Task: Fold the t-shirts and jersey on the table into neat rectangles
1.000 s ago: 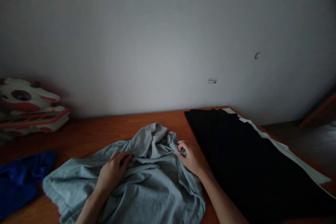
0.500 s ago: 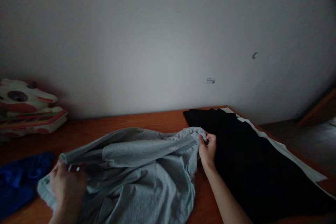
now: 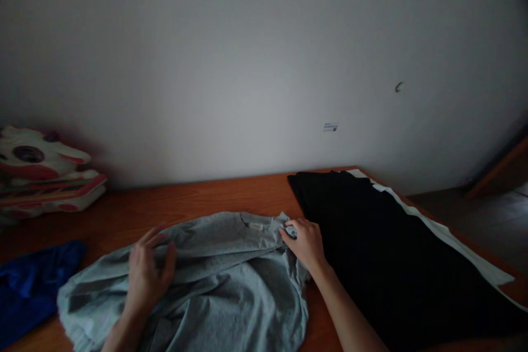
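A rumpled grey shirt [image 3: 247, 291] is spread on the wooden table, its neckline and a small pale label showing near the top edge. Over the left part of the shirt hovers my left hand [image 3: 146, 269], fingers apart and somewhat blurred, with nothing in it. My right hand [image 3: 305, 239] has thumb and fingers curled at the shirt's upper right corner, right beside the neckline, gripping the cloth there. Its fingertips partly cover the fabric they hold.
Black clothing [image 3: 396, 264] lies flat on the right, with white cloth [image 3: 445, 236] along its far edge. A crumpled blue cloth [image 3: 37, 286] is at the left. Behind it stands a cow-shaped toy keyboard [image 3: 49, 176]. The wall [image 3: 231, 66] rises behind the wooden table [image 3: 173, 198].
My left hand has let go of the shirt's left edge and moved right and up. The shirt's upper part now lies lower, neckline exposed. My right hand has shifted slightly left and down.
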A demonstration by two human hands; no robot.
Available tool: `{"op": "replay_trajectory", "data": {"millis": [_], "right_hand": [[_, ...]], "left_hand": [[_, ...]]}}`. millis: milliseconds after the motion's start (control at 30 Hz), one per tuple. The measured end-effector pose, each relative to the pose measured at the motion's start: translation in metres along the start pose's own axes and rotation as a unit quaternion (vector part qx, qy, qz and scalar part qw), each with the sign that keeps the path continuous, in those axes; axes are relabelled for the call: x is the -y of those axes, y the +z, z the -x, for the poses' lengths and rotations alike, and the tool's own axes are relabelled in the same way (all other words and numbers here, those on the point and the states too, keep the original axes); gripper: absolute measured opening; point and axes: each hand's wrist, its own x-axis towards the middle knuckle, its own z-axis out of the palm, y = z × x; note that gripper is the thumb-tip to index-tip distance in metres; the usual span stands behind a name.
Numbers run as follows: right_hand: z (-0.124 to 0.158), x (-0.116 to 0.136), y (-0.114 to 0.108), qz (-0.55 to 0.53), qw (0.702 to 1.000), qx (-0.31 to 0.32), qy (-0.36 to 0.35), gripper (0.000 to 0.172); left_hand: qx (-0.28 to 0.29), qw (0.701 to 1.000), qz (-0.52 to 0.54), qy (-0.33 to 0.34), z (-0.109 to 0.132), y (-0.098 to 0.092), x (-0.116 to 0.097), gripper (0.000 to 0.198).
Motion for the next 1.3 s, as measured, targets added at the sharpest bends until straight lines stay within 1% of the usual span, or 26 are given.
{"op": "replay_trajectory", "data": {"millis": [33,100,133,167,233,300,367,433,467,533,600,633,700,767,833,900,1000,1067,1100,1133,1200,1267,1300], "right_hand": [[0.000,0.001,0.000,0.011,1.000,0.006,-0.010,0.012],[0.001,0.000,0.001,0.019,1.000,0.002,-0.022,0.012],[0.002,-0.001,0.002,0.017,1.000,-0.008,-0.024,0.014],[0.002,-0.002,0.003,0.013,0.999,-0.021,-0.023,0.018],[0.002,-0.004,0.005,-0.004,0.998,-0.053,-0.016,0.024],[0.001,-0.006,0.006,-0.026,0.996,-0.084,-0.010,0.024],[0.000,-0.006,0.007,-0.052,0.993,-0.106,-0.011,0.020],[0.000,-0.006,0.007,-0.087,0.989,-0.117,-0.020,0.013],[0.000,-0.006,0.007,-0.108,0.987,-0.117,-0.027,0.019],[0.000,-0.006,0.007,-0.143,0.983,-0.107,-0.040,0.039],[0.001,-0.005,0.006,-0.158,0.982,-0.096,-0.047,0.053],[0.001,-0.005,0.006,-0.157,0.982,-0.091,-0.047,0.055],[0.001,-0.005,0.006,-0.138,0.986,-0.081,-0.042,0.051],[0.000,-0.005,0.007,-0.098,0.993,-0.065,-0.030,0.039],[-0.001,-0.005,0.008,-0.052,0.998,-0.041,-0.024,0.026],[-0.002,-0.006,0.010,-0.027,0.999,-0.017,-0.029,0.019],[-0.003,-0.007,0.011,-0.044,0.998,-0.015,-0.032,0.020],[-0.004,-0.008,0.011,-0.082,0.996,-0.034,-0.028,0.022],[-0.004,-0.008,0.011,-0.106,0.993,-0.046,-0.026,0.022],[-0.004,-0.008,0.010,-0.131,0.989,-0.060,-0.024,0.022],[-0.006,-0.007,0.006,-0.178,0.979,-0.099,-0.017,0.022],[-0.009,-0.006,-0.002,-0.214,0.965,-0.150,-0.005,0.023],[-0.011,-0.006,-0.007,-0.227,0.959,-0.170,-0.001,0.025]], "left_hand": [[0.027,0.999,0.015,0.025,-0.001,0.005,-0.005,0.037],[0.112,0.992,0.034,0.044,-0.002,0.012,-0.012,0.040],[0.157,0.986,0.037,0.041,-0.001,0.013,-0.013,0.043],[0.188,0.981,0.041,0.029,0.000,0.014,-0.014,0.047],[0.223,0.973,0.050,-0.005,0.001,0.012,-0.012,0.053],[0.238,0.969,0.040,-0.058,0.001,0.009,-0.011,0.052],[0.247,0.963,-0.002,-0.110,-0.004,0.007,-0.012,0.047],[0.264,0.953,-0.063,-0.134,-0.013,0.008,-0.014,0.043],[0.272,0.949,-0.088,-0.132,-0.019,0.011,-0.016,0.042],[0.264,0.954,-0.101,-0.093,-0.031,0.019,-0.020,0.040],[0.232,0.970,-0.057,-0.039,-0.043,0.033,-0.025,0.039],[0.216,0.976,-0.026,-0.019,-0.048,0.041,-0.028,0.039],[0.213,0.977,0.017,-0.014,-0.056,0.058,-0.032,0.043],[0.230,0.972,0.029,-0.033,-0.060,0.072,-0.034,0.045],[0.248,0.967,0.031,-0.045,-0.064,0.079,-0.033,0.044],[0.268,0.961,0.036,-0.053,-0.067,0.080,-0.031,0.037],[0.291,0.954,0.043,-0.059,-0.072,0.072,-0.027,0.017],[0.286,0.955,0.047,-0.060,-0.073,0.062,-0.025,0.012],[0.272,0.959,0.052,-0.063,-0.072,0.056,-0.024,0.012],[0.243,0.965,0.064,-0.069,-0.071,0.049,-0.023,0.013],[0.147,0.980,0.104,-0.079,-0.065,0.033,-0.020,0.010],[0.045,0.987,0.138,-0.067,-0.056,0.014,-0.014,0.006],[0.016,0.988,0.143,-0.049,-0.052,0.004,-0.010,0.010]]}}
